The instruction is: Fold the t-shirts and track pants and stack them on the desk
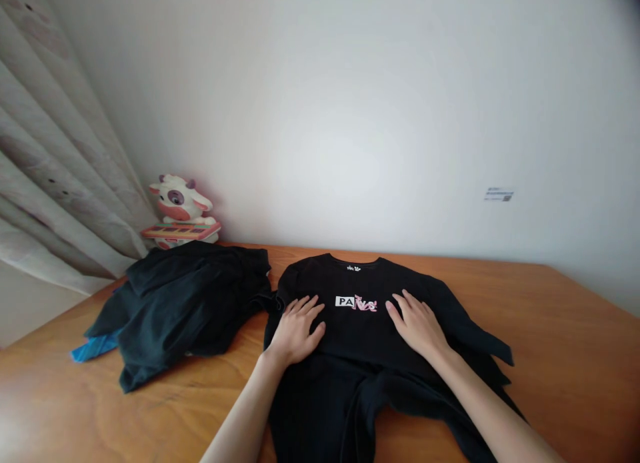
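Dark cloth [315,396], then black shirt [345,336] running lengthwise away, collar [354,261] toward wall [350,129]

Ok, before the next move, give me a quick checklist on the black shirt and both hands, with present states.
1. Left hand and right hand open, palms down on the black shirt: ok.
2. Shirt front up, with the printed lettering showing: ok.
3. Left sleeve spread out to the side like the right sleeve: not ok.
4. Dark cloth below the shirt lying flat: not ok, it is creased.
5. Shirt apart from the dark clothes pile: cannot tell, their dark edges merge.
6. Cow toy out of the hands' way: ok, behind the pile.
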